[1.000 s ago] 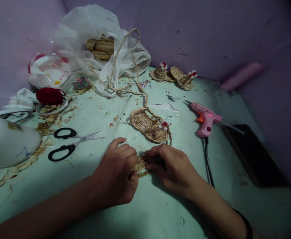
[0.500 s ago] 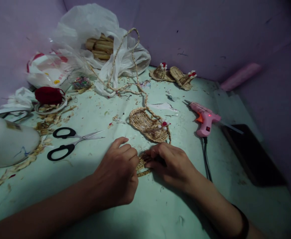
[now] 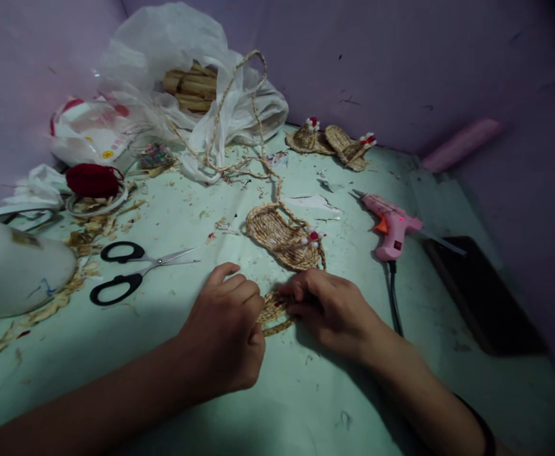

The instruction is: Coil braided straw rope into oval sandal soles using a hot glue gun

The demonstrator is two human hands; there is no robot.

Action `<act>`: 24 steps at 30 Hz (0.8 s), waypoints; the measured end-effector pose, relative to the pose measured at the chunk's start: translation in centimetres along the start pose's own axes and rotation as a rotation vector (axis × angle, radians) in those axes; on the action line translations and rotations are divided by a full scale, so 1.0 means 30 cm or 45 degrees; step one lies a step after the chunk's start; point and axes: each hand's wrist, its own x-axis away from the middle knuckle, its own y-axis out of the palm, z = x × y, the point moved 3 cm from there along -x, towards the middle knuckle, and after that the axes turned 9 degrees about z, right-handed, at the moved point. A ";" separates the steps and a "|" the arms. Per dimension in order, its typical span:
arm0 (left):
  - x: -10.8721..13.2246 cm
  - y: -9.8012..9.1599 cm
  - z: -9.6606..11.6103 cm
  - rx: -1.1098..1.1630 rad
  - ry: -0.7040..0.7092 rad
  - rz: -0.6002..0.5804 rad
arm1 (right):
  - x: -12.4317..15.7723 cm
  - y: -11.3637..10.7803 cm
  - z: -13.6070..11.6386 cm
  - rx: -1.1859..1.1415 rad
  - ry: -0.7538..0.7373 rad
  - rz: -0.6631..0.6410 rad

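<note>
My left hand (image 3: 225, 332) and my right hand (image 3: 332, 310) meet near the middle of the pale green table (image 3: 173, 354). Both are closed on a small piece of braided straw (image 3: 274, 313) that lies flat between them; most of it is hidden under my fingers. Just beyond it rests a finished little woven straw sandal (image 3: 282, 237) with a red and white bead trim. A long straw braid (image 3: 239, 120) runs from that sandal up toward the plastic bags.
Black-handled scissors (image 3: 135, 269) lie left of my hands. A pink glue gun (image 3: 391, 225), light on, sits to the right with its cord (image 3: 395, 304) trailing toward me. Two more straw sandals (image 3: 334, 142) rest by the back wall. Plastic bags (image 3: 177, 82), red yarn (image 3: 92, 179), a dark phone (image 3: 481, 294) and straw scraps surround them.
My hands have stayed on the straw piece; the right hand's fingers have shifted slightly left and up along it. Nothing else on the table has moved.
</note>
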 end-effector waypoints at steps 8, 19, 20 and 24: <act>0.000 -0.001 0.011 -0.009 0.013 0.056 | -0.003 0.004 0.003 -0.006 -0.037 0.088; -0.006 -0.089 -0.055 0.111 -0.088 -0.205 | 0.004 -0.030 -0.054 0.015 -0.039 -0.049; -0.005 -0.099 -0.058 0.075 -0.133 -0.188 | 0.006 -0.034 -0.065 0.037 -0.092 -0.005; 0.008 -0.107 -0.041 -0.092 -0.195 -0.229 | 0.016 -0.103 -0.074 0.183 -0.223 0.457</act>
